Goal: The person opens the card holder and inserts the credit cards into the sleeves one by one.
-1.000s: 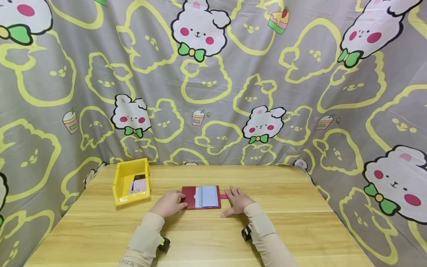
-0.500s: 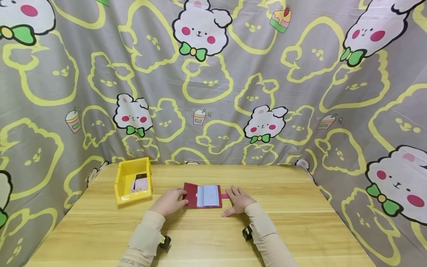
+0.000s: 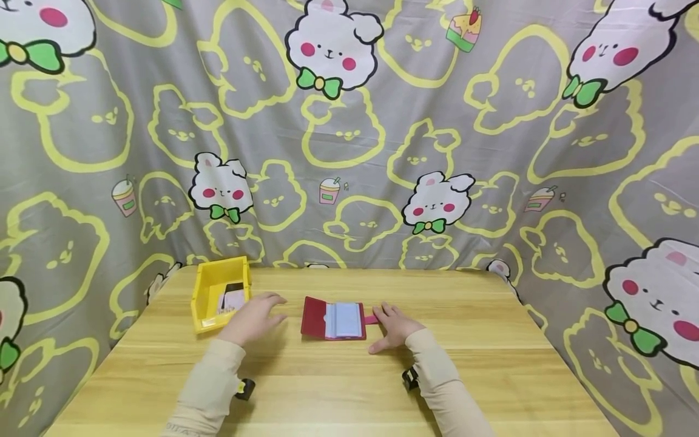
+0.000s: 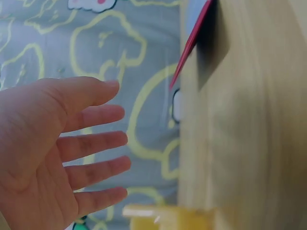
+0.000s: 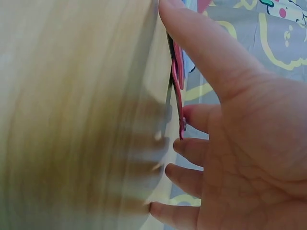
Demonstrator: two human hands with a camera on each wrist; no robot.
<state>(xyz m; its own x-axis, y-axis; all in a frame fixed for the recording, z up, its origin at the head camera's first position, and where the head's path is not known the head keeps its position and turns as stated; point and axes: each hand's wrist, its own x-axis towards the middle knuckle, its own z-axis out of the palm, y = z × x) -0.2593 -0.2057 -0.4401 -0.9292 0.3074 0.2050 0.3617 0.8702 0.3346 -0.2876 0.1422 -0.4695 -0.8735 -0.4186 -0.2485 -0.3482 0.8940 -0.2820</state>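
Observation:
A dark red card holder (image 3: 315, 319) lies opened out on the table, its left cover slightly raised and clear plastic sleeves (image 3: 346, 320) stacked on the right. From its right edge sticks out a pink strap (image 3: 371, 319). My left hand (image 3: 251, 320) hovers left of the holder, near the yellow bin, fingers spread apart around nothing; the left wrist view shows its bare palm (image 4: 38, 143). My right hand (image 3: 398, 329) rests beside the strap with straight fingers. In the right wrist view its fingertips (image 5: 184, 143) come down at the strap's end and the tabletop.
A yellow plastic bin (image 3: 205, 303) stands at the table's back left, holding a few cards (image 3: 233, 298), one black and others pale pink. A wooden table (image 3: 327, 388) spans the front. Behind it hangs a grey curtain (image 3: 349, 237) with cartoon animals.
My left hand has let go of the holder's left cover and moved left toward the bin. The cover has tilted up a little. My right hand stays by the strap.

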